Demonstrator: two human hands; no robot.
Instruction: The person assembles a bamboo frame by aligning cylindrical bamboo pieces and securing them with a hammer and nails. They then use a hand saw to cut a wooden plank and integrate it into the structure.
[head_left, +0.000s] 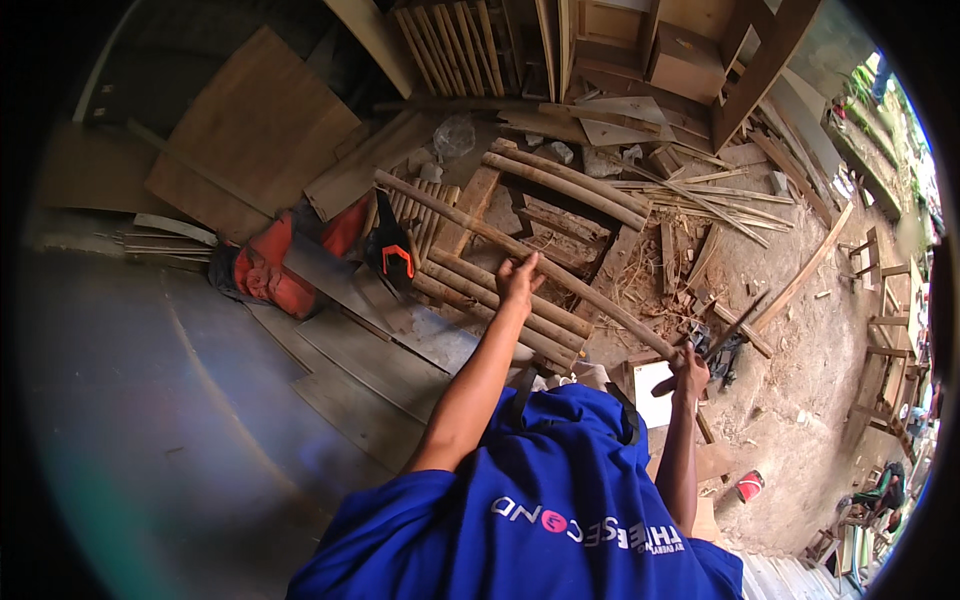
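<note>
One long pole [600, 303] slants over one bamboo frame [565, 190], crossing its left and right edges. The left hand [517, 284] has its fingers clamped on it midway; the right hand's [690, 370] are clamped on one dark blade [735, 326].

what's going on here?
A person in a blue shirt grips a long bamboo pole with the left hand. The right hand, near the pole's closer end, holds what looks like a long-bladed knife. The pole slants over a frame with bamboo rails; whether they touch isn't clear.
</note>
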